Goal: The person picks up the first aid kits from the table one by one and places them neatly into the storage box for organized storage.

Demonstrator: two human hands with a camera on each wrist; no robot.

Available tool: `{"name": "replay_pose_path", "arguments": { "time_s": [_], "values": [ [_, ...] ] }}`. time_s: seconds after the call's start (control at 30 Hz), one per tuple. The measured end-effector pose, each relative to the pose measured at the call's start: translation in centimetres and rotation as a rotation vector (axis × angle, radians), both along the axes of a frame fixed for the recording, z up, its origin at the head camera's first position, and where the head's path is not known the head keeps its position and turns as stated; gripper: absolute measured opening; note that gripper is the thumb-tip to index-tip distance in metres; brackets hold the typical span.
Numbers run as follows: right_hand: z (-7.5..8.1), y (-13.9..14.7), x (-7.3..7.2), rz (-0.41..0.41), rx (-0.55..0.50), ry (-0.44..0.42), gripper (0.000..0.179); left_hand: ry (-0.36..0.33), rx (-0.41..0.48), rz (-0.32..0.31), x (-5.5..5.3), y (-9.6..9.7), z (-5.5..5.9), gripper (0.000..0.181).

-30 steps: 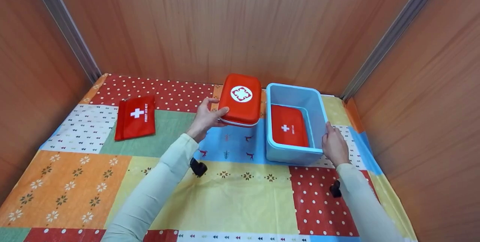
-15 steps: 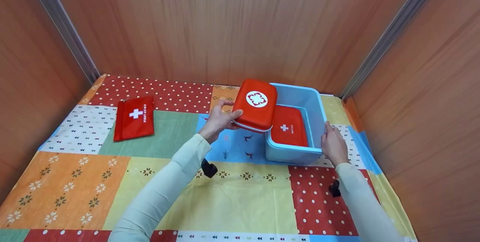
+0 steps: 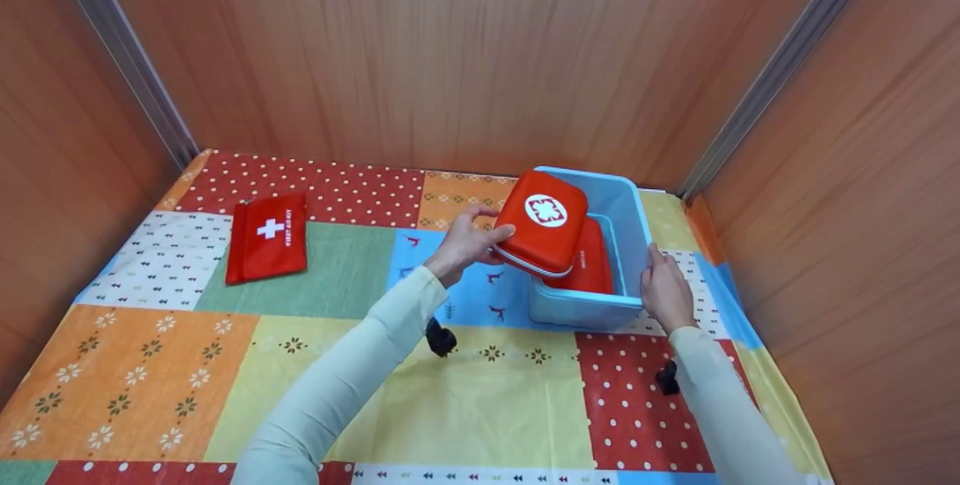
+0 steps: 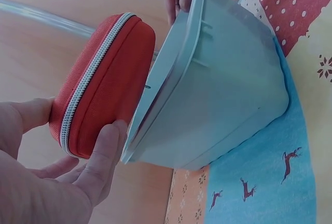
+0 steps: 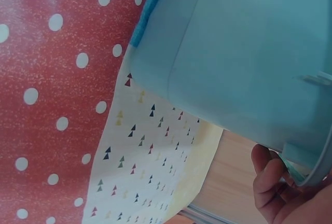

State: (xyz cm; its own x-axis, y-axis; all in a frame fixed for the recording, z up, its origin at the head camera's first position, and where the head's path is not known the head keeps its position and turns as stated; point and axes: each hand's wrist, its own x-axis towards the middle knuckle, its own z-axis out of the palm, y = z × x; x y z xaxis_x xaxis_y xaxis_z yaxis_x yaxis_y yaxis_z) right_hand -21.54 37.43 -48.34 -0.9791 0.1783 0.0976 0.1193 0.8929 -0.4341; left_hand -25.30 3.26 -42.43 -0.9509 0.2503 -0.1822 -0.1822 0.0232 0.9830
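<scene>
A red zippered first aid case [image 3: 541,224] with a white round emblem is held by my left hand [image 3: 470,245], thumb on top and fingers beneath. It tilts over the left rim of a light blue plastic bin [image 3: 628,203]. In the left wrist view the silver zipper runs along the side of the case [image 4: 111,84]. My right hand [image 3: 666,291] grips the bin's right rim; in the right wrist view its fingers [image 5: 270,175] curl round that rim. Inside the bin lies a flat red first aid pouch [image 3: 598,263], partly hidden by the case.
Another red first aid pouch [image 3: 268,237] with a white cross lies flat at the left of the patchwork tablecloth [image 3: 480,395]. Wood-grain panels [image 3: 450,57] wall in the back and both sides. The bin stands close to the back panel.
My left hand has carried the red case rightward, from beside the bin to above its left part, and the case has turned slightly. The right hand keeps its hold on the rim.
</scene>
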Motion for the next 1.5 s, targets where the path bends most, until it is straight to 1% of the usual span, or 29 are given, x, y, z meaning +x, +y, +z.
{"name": "replay_pose_path", "arguments": {
  "time_s": [0.1, 0.23, 0.43, 0.6, 0.8, 0.93, 1.13, 1.27, 1.4, 1.5],
  "values": [
    [0.0, 0.0, 0.0, -0.002, -0.002, -0.001, 0.055, -0.015, -0.012, -0.015, -0.1, 0.6, 0.0, 0.063],
    [0.1, 0.0, 0.0, -0.005, -0.011, -0.009, 0.056, -0.029, -0.031, -0.020, -0.1, 1.3, 0.1, 0.059],
    [0.1, 0.0, -0.1, -0.021, 0.001, -0.021, 0.056, -0.023, -0.044, -0.018, -0.2, 2.3, 0.2, 0.062],
    [0.1, 0.0, -0.1, -0.020, -0.008, -0.031, 0.057, -0.030, -0.076, -0.027, -0.3, 3.0, 0.4, 0.061],
    [0.0, 0.0, -0.1, -0.022, -0.025, -0.024, 0.057, -0.053, -0.071, -0.053, -0.5, 3.6, 0.7, 0.055],
    [0.0, 0.0, 0.0, -0.019, -0.026, -0.025, 0.058, -0.042, -0.091, -0.055, -0.4, 4.1, 0.7, 0.052],
    [0.0, 0.2, 0.0, -0.013, -0.026, -0.027, 0.057, -0.023, -0.153, -0.027, -0.3, 4.9, 1.1, 0.050],
    [0.0, 0.3, 0.1, -0.014, -0.028, -0.019, 0.057, 0.006, -0.170, -0.034, -0.5, 5.5, 1.3, 0.052],
    [0.0, 0.2, 0.2, -0.007, -0.044, -0.027, 0.058, 0.024, -0.188, -0.032, -0.6, 5.9, 1.2, 0.055],
    [0.2, 0.1, 0.3, -0.004, -0.053, -0.031, 0.059, 0.024, -0.193, -0.020, -0.8, 5.9, 0.9, 0.050]
  ]
}}
